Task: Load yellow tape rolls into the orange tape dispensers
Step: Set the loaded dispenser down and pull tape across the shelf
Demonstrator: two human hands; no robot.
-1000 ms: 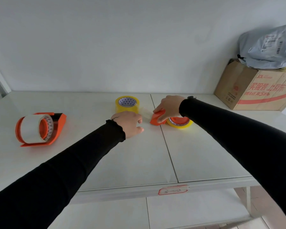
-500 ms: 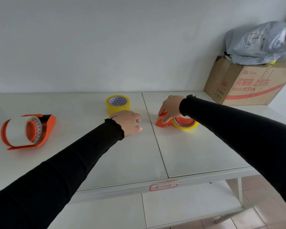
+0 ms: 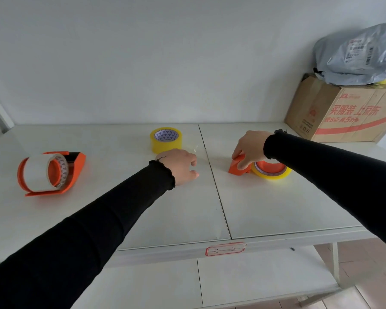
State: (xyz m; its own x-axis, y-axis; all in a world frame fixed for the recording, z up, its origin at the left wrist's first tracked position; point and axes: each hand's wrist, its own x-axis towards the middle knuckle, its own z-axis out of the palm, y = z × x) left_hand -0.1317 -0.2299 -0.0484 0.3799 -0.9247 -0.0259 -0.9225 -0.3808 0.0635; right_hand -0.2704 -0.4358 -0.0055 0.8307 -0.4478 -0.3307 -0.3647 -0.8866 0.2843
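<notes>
An orange dispenser (image 3: 236, 167) lies flat right of the table's seam, with a yellow tape roll (image 3: 271, 173) seated on its hub. My right hand (image 3: 250, 145) grips its front end from above. My left hand (image 3: 180, 167) rests left of the seam with fingers curled, pinching a thin clear tape strip (image 3: 196, 148) that runs toward that dispenser. A loose yellow roll (image 3: 166, 139) lies flat just behind my left hand. At the far left, a second orange dispenser (image 3: 75, 166) carries a pale roll (image 3: 37, 171).
A cardboard box (image 3: 343, 112) with a grey plastic bag (image 3: 357, 54) on top stands at the back right against the wall. The white table (image 3: 143, 219) has a centre seam, and a red-bordered label (image 3: 225, 248) marks its front edge. A lower shelf shows beneath.
My right hand has slid the dispenser to the right, away from my left hand, widening the gap between them. My left hand has stayed roughly in place.
</notes>
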